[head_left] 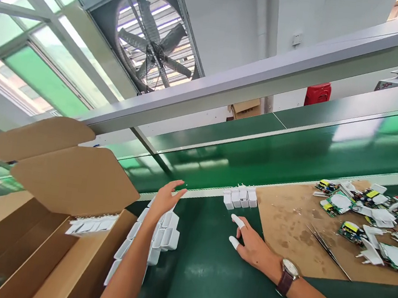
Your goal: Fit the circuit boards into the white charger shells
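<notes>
My left hand is over the far end of a block of white plastic housings, its thumb and fingers apart with nothing seen between them. The forearm hides part of those housings. My right hand hovers above the green mat, with white finger cots on two spread fingers and a watch on the wrist. It holds nothing. Just beyond its fingertips stands a short row of white plastic housings, apart from the hand.
An open cardboard box with white pieces inside stands at left. On the right, brown cardboard bears tweezers and several circuit boards with white parts. A green conveyor belt runs behind.
</notes>
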The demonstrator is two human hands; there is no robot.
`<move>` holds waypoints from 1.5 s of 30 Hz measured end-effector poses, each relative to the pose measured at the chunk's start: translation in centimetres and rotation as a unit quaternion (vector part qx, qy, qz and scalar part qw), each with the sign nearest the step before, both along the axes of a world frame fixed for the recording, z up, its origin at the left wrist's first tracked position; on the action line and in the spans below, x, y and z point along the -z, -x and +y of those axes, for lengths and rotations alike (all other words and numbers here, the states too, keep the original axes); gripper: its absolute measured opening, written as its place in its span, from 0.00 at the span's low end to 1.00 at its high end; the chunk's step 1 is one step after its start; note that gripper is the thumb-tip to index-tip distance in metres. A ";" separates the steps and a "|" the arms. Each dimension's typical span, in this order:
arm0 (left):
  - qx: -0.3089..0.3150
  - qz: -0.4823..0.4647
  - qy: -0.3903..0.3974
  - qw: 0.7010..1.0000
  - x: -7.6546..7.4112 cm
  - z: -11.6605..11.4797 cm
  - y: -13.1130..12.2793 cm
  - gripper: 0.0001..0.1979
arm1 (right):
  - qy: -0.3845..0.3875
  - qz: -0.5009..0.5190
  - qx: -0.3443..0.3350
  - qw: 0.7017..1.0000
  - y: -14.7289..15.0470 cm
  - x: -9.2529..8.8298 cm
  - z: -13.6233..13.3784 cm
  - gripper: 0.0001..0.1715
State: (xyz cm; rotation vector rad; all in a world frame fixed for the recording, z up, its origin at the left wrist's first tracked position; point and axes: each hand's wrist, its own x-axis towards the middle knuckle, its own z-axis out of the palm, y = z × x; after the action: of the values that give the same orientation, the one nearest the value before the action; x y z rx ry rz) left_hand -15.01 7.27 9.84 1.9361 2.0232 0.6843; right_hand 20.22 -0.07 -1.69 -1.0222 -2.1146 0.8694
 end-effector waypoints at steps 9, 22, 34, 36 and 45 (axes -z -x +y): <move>-0.147 0.103 0.133 0.975 1.3 -1.1 7.5 0.41 | 0.004 -0.011 0.008 1.000 0.0 -0.5 0.0 0.35; -0.113 0.151 0.063 0.980 1.0 -0.4 -0.7 0.34 | -0.005 0.007 0.008 1.000 0.0 -0.5 0.2 0.31; -0.081 0.144 -0.014 0.986 3.6 -8.3 -3.9 0.30 | -0.015 0.010 0.010 1.000 -0.2 0.8 0.7 0.29; -0.102 0.128 -0.060 0.985 2.5 -9.9 -0.4 0.31 | -0.007 0.000 0.012 1.000 -0.3 0.7 0.6 0.29; -0.280 -0.045 -0.018 0.959 4.4 -18.2 10.1 0.35 | -0.052 -0.046 -0.034 0.997 0.9 0.0 0.4 0.33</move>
State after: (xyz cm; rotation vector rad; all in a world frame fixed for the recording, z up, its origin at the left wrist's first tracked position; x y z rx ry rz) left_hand -25.10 -10.90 5.47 1.3035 2.5280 0.9124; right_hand 19.31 0.31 -1.66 -0.9581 -2.2594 0.7485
